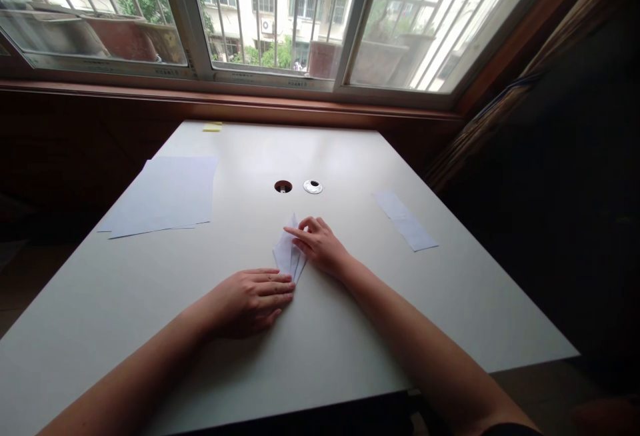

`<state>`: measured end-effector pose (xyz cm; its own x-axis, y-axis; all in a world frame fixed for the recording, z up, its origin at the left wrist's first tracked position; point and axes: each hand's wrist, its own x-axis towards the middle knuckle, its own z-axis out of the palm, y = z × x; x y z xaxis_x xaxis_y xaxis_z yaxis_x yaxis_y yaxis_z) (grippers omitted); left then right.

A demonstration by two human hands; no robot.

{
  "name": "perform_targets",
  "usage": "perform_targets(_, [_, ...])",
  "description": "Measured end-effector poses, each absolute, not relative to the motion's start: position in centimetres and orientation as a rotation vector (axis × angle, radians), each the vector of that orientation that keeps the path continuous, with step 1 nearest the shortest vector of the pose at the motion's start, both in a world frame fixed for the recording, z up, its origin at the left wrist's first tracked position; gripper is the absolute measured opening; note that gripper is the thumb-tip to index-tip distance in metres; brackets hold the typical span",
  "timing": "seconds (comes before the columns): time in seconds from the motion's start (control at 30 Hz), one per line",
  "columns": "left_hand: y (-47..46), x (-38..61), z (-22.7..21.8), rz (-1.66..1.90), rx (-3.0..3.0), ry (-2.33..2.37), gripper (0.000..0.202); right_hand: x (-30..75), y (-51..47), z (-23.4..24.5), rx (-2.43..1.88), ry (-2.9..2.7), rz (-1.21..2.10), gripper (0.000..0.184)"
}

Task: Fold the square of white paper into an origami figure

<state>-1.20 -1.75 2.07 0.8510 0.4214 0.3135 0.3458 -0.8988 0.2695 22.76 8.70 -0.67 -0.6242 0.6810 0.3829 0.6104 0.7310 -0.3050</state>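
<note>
A small folded piece of white paper [287, 253] lies in the middle of the white table [350, 329]. My left hand [253, 301] rests flat on the table with fingers stretched out together, its fingertips touching the paper's near end. My right hand [319, 244] lies on the paper's right side, index finger pointing left across the fold and pressing it down, the other fingers curled.
A stack of white sheets [165, 195] lies at the left. A strip of white paper [405, 220] lies at the right. A cable hole [283, 187] and its round cap [313, 187] sit behind the paper. A yellow note [212, 127] is at the far edge, under the window.
</note>
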Motion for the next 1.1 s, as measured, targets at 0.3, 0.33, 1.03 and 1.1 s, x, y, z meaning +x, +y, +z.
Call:
perform_targets(0.3, [-0.8,-1.9,1.3,0.624,2.84,0.658,0.041,23.3,8.8,-0.2,-0.871,-2.275,0.397,0.019])
perform_targets(0.33, [-0.7,-1.9,1.3,0.62,2.836,0.661,0.041,23.3,8.8,-0.1,-0.857,-2.305,0.392,0.019])
perform_targets(1.03, [0.2,-3.4,0.8,0.54,2.808,0.73,0.046,23.2,8.8,-0.3,-0.839,-2.444,0.315,0.018])
perform_targets(1.1, [0.2,-3.5,0.8,0.53,2.818,0.707,0.047,23.3,8.8,-0.3,-0.834,-2.448,0.316,0.018])
